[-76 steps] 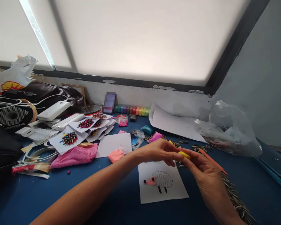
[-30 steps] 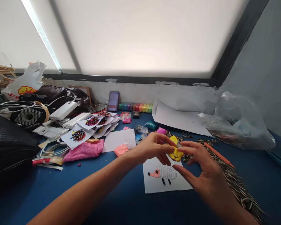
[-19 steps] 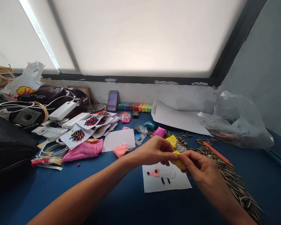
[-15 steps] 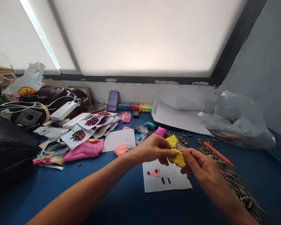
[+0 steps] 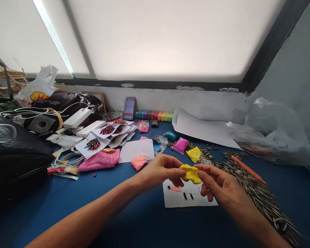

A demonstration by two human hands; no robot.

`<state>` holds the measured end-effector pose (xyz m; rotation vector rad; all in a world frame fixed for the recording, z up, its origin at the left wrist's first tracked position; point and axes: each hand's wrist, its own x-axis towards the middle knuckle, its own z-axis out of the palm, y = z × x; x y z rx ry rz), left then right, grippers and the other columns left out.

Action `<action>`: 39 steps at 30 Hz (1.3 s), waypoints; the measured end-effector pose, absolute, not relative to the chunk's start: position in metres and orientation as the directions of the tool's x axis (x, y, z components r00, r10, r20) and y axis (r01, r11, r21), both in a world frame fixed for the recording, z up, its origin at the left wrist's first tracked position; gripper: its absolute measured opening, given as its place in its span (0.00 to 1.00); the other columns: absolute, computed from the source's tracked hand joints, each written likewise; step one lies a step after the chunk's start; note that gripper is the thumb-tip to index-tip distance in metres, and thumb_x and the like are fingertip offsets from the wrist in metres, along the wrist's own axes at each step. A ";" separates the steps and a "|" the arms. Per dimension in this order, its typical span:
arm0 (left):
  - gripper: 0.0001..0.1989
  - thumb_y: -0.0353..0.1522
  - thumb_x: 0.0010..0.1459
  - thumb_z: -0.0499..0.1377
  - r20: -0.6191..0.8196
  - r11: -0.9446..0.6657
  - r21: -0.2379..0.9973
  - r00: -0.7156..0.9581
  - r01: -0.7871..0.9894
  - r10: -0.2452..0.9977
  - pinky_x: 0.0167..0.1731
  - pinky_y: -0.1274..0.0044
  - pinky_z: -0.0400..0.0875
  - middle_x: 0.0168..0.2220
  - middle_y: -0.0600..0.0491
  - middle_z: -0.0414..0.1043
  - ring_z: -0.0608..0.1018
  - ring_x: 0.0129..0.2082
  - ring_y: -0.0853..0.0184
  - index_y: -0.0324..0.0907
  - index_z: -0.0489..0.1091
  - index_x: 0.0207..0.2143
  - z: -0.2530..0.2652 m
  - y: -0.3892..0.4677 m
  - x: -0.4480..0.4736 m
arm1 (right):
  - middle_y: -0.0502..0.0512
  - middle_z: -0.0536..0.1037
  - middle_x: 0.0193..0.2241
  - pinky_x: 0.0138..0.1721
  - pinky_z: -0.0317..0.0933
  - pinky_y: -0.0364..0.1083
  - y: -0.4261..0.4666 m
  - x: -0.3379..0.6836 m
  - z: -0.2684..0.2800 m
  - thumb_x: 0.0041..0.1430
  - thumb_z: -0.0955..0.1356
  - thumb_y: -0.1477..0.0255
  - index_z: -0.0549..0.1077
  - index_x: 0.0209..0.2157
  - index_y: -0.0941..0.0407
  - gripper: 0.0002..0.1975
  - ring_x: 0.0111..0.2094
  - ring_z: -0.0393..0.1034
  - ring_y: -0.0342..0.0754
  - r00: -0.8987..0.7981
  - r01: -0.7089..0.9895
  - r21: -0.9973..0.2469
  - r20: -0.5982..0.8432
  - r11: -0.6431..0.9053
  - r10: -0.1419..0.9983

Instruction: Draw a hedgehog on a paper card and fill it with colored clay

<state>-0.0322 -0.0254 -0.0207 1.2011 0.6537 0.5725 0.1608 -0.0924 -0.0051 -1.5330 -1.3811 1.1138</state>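
Note:
A flattened, uneven piece of yellow modelling clay (image 5: 190, 173) is stretched between my two hands. My left hand (image 5: 165, 169) pinches its left edge between thumb and fingers. At the clay's right edge, my right hand (image 5: 214, 179) grips it the same way. Below them lies a white paper (image 5: 177, 202) with a hedgehog drawing; the snout is filled with salmon-pink clay and has a dark nose, and two dark seeds form the legs. My hands cover the drawing's upper part. Just beyond are a yellow clay packet (image 5: 194, 154) and a magenta clay packet (image 5: 180, 145).
Sunflower seeds (image 5: 258, 193) spread along the right, with an orange stick (image 5: 249, 169) on them. Finished seed pictures (image 5: 93, 144), a pink cloth (image 5: 99, 161) and a salmon clay packet (image 5: 138, 162) lie left. Behind stand a row of coloured clays (image 5: 155, 115) and a plastic bag (image 5: 274, 134).
The yellow clay has gone from hanging at a slant to lying flatter and wider between my hands. Both hands moved slightly, and the view shifted a little left.

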 end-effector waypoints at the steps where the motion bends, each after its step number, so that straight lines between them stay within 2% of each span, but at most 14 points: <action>1: 0.24 0.42 0.46 0.70 -0.148 0.259 0.964 0.686 -0.062 0.713 0.28 0.77 0.72 0.29 0.48 0.76 0.78 0.25 0.69 0.33 0.74 0.38 -0.020 -0.025 -0.032 | 0.49 0.72 0.19 0.22 0.62 0.42 -0.093 0.160 -0.005 0.51 0.69 0.46 0.79 0.39 0.55 0.27 0.20 0.64 0.43 0.016 0.318 -0.941 -0.113 -0.112 0.994; 4: 0.27 0.42 0.46 0.70 -0.135 0.244 0.968 0.690 -0.062 0.711 0.29 0.76 0.73 0.28 0.50 0.76 0.78 0.26 0.68 0.34 0.73 0.44 -0.021 -0.024 -0.033 | 0.49 0.72 0.20 0.23 0.61 0.41 -0.094 0.159 -0.006 0.52 0.69 0.49 0.78 0.31 0.55 0.22 0.22 0.64 0.43 -0.015 0.315 -0.945 -0.099 -0.089 0.995; 7: 0.24 0.41 0.47 0.69 -0.140 0.234 0.972 0.715 -0.034 0.685 0.30 0.76 0.72 0.29 0.50 0.76 0.78 0.26 0.69 0.34 0.73 0.42 -0.025 -0.024 -0.034 | 0.49 0.72 0.20 0.24 0.60 0.40 -0.095 0.159 -0.009 0.54 0.69 0.51 0.77 0.27 0.55 0.21 0.22 0.63 0.42 -0.024 0.337 -0.938 -0.100 -0.086 0.995; 9: 0.21 0.39 0.46 0.70 -0.150 0.238 0.971 0.706 -0.028 0.692 0.28 0.77 0.71 0.29 0.50 0.76 0.77 0.25 0.71 0.34 0.73 0.38 -0.028 -0.025 -0.034 | 0.49 0.71 0.19 0.24 0.60 0.41 -0.095 0.159 -0.012 0.55 0.68 0.50 0.77 0.29 0.55 0.22 0.22 0.63 0.42 -0.026 0.335 -0.937 -0.116 -0.101 0.993; 11: 0.20 0.37 0.45 0.71 -0.156 0.248 0.968 0.682 -0.038 0.714 0.27 0.79 0.69 0.27 0.51 0.75 0.76 0.24 0.72 0.35 0.72 0.37 -0.031 -0.027 -0.032 | 0.49 0.72 0.19 0.24 0.61 0.42 -0.094 0.157 -0.013 0.56 0.66 0.48 0.78 0.36 0.55 0.25 0.21 0.63 0.43 -0.023 0.314 -0.941 -0.140 -0.126 0.990; 14: 0.19 0.36 0.44 0.71 -0.162 0.271 0.961 0.688 -0.052 0.707 0.26 0.80 0.67 0.26 0.52 0.75 0.75 0.23 0.73 0.35 0.70 0.34 -0.033 -0.030 -0.028 | 0.51 0.75 0.25 0.25 0.62 0.42 -0.094 0.155 -0.014 0.55 0.67 0.49 0.78 0.42 0.53 0.24 0.23 0.65 0.44 -0.047 0.311 -0.941 -0.157 -0.135 0.986; 17: 0.20 0.36 0.42 0.72 -0.172 0.300 0.952 0.712 -0.056 0.680 0.27 0.79 0.69 0.26 0.53 0.74 0.75 0.24 0.73 0.35 0.69 0.33 -0.032 -0.034 -0.025 | 0.51 0.77 0.27 0.25 0.59 0.41 -0.095 0.153 -0.011 0.56 0.68 0.52 0.79 0.33 0.53 0.18 0.25 0.64 0.43 -0.090 0.328 -0.940 -0.131 -0.095 0.987; 21: 0.22 0.39 0.41 0.72 -0.229 0.279 0.959 0.732 0.055 0.642 0.24 0.80 0.67 0.27 0.52 0.74 0.74 0.23 0.72 0.35 0.70 0.35 -0.028 -0.036 -0.026 | 0.50 0.75 0.23 0.26 0.59 0.42 -0.100 0.150 -0.006 0.55 0.69 0.54 0.77 0.25 0.54 0.18 0.25 0.65 0.45 -0.075 0.338 -0.939 -0.093 -0.062 0.993; 25: 0.22 0.44 0.41 0.70 -0.242 0.212 0.968 0.716 0.134 0.655 0.19 0.80 0.65 0.25 0.54 0.71 0.69 0.19 0.75 0.35 0.72 0.29 -0.025 -0.038 -0.028 | 0.50 0.75 0.24 0.25 0.59 0.42 -0.103 0.149 -0.009 0.59 0.65 0.53 0.77 0.28 0.54 0.19 0.24 0.64 0.44 -0.044 0.364 -0.931 -0.060 -0.040 0.997; 29: 0.19 0.43 0.46 0.68 -0.230 0.175 0.973 0.687 0.150 0.690 0.18 0.81 0.63 0.26 0.54 0.72 0.70 0.19 0.75 0.35 0.72 0.30 -0.019 -0.040 -0.028 | 0.49 0.75 0.25 0.25 0.62 0.41 -0.102 0.150 -0.012 0.60 0.63 0.51 0.75 0.39 0.53 0.20 0.24 0.64 0.44 -0.021 0.338 -0.938 -0.089 -0.077 0.996; 31: 0.18 0.41 0.47 0.67 -0.256 0.176 0.967 0.665 0.186 0.702 0.18 0.82 0.61 0.25 0.55 0.72 0.71 0.19 0.74 0.36 0.71 0.32 -0.017 -0.041 -0.028 | 0.49 0.75 0.25 0.25 0.62 0.40 -0.101 0.150 -0.011 0.60 0.64 0.51 0.74 0.37 0.53 0.20 0.25 0.65 0.43 -0.045 0.328 -0.942 -0.088 -0.068 0.995; 35: 0.18 0.42 0.47 0.67 -0.270 0.205 0.963 0.662 0.176 0.699 0.15 0.83 0.58 0.24 0.55 0.72 0.73 0.18 0.73 0.37 0.68 0.31 -0.018 -0.042 -0.027 | 0.48 0.72 0.21 0.24 0.62 0.40 -0.102 0.150 -0.008 0.60 0.64 0.54 0.74 0.28 0.54 0.19 0.23 0.64 0.42 -0.046 0.349 -0.936 -0.055 -0.036 0.997; 39: 0.22 0.44 0.44 0.69 -0.244 0.237 0.966 0.664 0.103 0.706 0.15 0.84 0.58 0.23 0.56 0.71 0.71 0.16 0.75 0.38 0.66 0.30 -0.021 -0.040 -0.027 | 0.50 0.76 0.24 0.27 0.66 0.42 -0.102 0.155 -0.007 0.60 0.63 0.59 0.76 0.34 0.52 0.14 0.24 0.68 0.44 0.056 0.365 -0.931 0.020 -0.002 0.998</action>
